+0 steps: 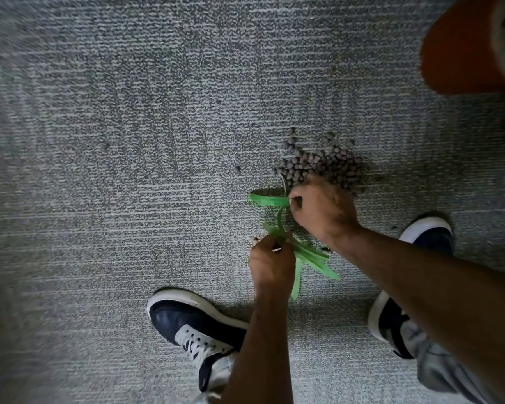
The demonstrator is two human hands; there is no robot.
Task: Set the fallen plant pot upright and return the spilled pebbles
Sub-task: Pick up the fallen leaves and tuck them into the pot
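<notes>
Orange pot (461, 48) blurred, cut by the edge.

One pot (461, 48), orange, at the top right. One plant (303, 252) with several green leaves. One heap of pebbles (324, 167), too many to count, plus a few strays. Two hands, left (271, 265) and right (324, 211). Two shoes, left (193, 322) and right (426, 237).

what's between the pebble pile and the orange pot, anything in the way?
Head view: only bare grey carpet between the pebble pile and the orange pot, apart from a few stray pebbles at the pile's edge.
</notes>
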